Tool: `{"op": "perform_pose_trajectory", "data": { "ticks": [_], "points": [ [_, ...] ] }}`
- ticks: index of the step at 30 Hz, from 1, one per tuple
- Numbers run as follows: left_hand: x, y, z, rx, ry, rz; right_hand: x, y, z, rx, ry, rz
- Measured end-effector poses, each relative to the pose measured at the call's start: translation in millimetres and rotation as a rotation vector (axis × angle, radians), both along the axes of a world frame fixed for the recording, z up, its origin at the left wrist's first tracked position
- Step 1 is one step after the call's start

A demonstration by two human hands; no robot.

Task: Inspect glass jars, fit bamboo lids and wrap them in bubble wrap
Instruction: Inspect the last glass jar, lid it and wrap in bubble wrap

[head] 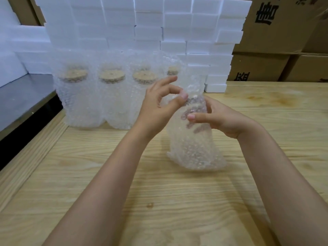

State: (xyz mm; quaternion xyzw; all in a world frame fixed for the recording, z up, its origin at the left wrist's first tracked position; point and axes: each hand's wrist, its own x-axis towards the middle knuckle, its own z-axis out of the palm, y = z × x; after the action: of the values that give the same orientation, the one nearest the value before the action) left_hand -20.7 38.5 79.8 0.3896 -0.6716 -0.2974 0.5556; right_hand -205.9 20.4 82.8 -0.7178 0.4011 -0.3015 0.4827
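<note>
Pinched the loose top of the bubble wrap between thumb and forefinger of the left hand, other fingers lifted, at centre frame. Clasped the upper part of the wrapped jar with the right hand, thumb across the front, fingers behind the wrap. Had the jar roughly upright on the wooden bench, just right of centre. Saw three wrapped jars with bamboo lids in a row at centre left, a fourth partly hidden behind the wrap. Saw white foam blocks stacked across the top, cardboard boxes at upper right.
</note>
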Motion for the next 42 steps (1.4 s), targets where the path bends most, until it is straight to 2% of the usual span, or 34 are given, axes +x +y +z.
{"op": "perform_pose_trajectory", "data": {
  "ticks": [4,12,15,17,19,22,25,29,33,37,42],
  "points": [
    [5,1,1,-0.076,0.164,0.013,-1,1,3,0.001,0.030,0.007],
    [7,-5,-5,-0.263,0.040,0.251,-1,-1,0,0.035,-0.006,-0.037],
    [2,-5,-13,-0.250,0.178,0.251,-2,-4,-1,0.053,-0.103,-0.080],
    [-4,-3,-20,-0.266,0.156,0.285,-2,-5,-3,0.060,-0.215,-0.106],
    [-10,0,-29,-0.165,0.148,0.203,-1,-5,-5,0.079,-0.308,-0.156],
    [-22,5,-41,0.093,0.126,-0.029,7,-3,-8,0.047,-0.412,-0.245],
    [-29,5,-53,0.195,0.200,-0.213,21,1,-10,-0.030,-0.505,-0.248],
    [-24,2,-57,0.176,0.255,-0.247,31,5,-16,-0.128,-0.496,-0.317],
    [-19,-2,-62,0.172,0.296,-0.225,35,6,-20,-0.195,-0.403,-0.299],
    [-12,1,-68,0.139,0.198,-0.160,30,13,-33,-0.197,-0.367,-0.222],
    [-8,2,-81,0.238,0.128,-0.220,28,19,-57,-0.264,-0.394,-0.328]
  ]
}}
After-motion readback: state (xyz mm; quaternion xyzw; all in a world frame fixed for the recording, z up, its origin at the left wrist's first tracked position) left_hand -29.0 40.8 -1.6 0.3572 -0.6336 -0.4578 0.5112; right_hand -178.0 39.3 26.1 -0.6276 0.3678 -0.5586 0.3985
